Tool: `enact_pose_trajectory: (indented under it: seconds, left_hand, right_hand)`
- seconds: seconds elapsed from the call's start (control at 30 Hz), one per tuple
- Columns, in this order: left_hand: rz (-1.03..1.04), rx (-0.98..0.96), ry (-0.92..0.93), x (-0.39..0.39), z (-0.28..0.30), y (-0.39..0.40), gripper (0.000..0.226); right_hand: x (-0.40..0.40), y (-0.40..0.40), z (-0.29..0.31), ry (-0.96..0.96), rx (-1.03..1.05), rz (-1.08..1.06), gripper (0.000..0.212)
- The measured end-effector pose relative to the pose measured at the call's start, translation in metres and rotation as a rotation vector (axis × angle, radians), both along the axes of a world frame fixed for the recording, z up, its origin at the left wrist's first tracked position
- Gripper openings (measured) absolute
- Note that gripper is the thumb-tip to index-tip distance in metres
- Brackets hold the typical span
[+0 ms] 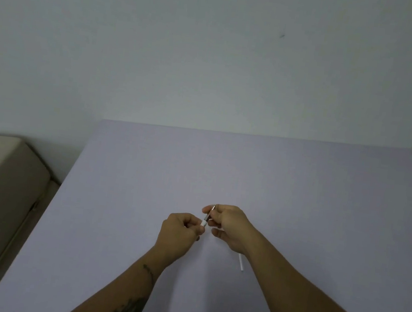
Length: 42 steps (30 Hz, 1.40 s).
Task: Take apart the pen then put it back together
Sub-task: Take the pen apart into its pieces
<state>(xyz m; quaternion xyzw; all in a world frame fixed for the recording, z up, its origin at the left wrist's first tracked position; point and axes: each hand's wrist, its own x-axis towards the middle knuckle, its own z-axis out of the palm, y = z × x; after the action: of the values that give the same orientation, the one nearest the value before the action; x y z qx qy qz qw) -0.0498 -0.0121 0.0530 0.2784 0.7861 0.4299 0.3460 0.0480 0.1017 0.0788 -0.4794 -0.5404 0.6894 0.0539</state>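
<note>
Both hands meet just above the table [299,193], over its middle and nearer the front edge. My reading of the right hand [230,226] is that its fingertips pinch the upper part of the pen [207,217], which stands tilted, metal tip toward the far edge and white end pointing down at the left hand [180,230]. That hand is curled, thumb and forefinger closed at or around the white end; whether they grip the pen itself or a small loose piece is too small to tell.

A white tube [241,262] pokes out from under the right wrist, toward the front edge. It looks like a separate pen part, though I cannot tell whether it lies on the table or is tucked in the hand.

With one part apart from the piece in the fingers, the pen seems disassembled at least partly. Whether the hands are now unscrewing further or starting to rejoin cannot be settled from this view.

Either way, the next move likely calls for a steady hold by the right hand while the left twists or pulls along the pen's axis, keeping small parts from dropping.
</note>
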Motion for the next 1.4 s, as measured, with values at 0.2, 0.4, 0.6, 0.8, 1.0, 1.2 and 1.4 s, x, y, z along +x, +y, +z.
enact_pose_trajectory:
  seconds: [0.2, 0.4, 0.6, 0.8, 1.0, 1.2, 1.4]
  left_hand:
    - [-0.037, -0.004, 0.004, -0.01, -0.004, -0.013, 0.006]
    - [-0.064, 0.008, 0.01, -0.016, 0.0, -0.005, 0.005]
    - [-0.062, 0.001, 0.004, -0.01, -0.001, 0.002, 0.007]
    - [-0.042, -0.006, -0.013, 0.001, -0.002, 0.008, 0.008]
    - [-0.027, 0.001, -0.009, -0.004, 0.001, 0.007, 0.007]
    - [-0.028, -0.019, 0.011, -0.007, -0.001, -0.002, 0.007]
    - [-0.028, 0.003, 0.011, -0.009, 0.003, -0.008, 0.005]
  right_hand:
    - [-0.002, -0.018, -0.007, -0.03, 0.004, -0.04, 0.013]
    - [-0.01, -0.017, -0.003, -0.038, 0.115, -0.136, 0.014]
    - [-0.003, -0.007, 0.0, -0.042, 0.072, -0.058, 0.027]
    - [0.002, -0.001, -0.012, -0.079, 0.06, -0.075, 0.011]
    - [-0.003, -0.002, -0.012, -0.021, 0.059, -0.079, 0.016]
    - [-0.001, -0.007, -0.009, -0.023, 0.049, -0.038, 0.016]
    - [-0.003, -0.015, -0.009, -0.051, 0.114, -0.093, 0.013]
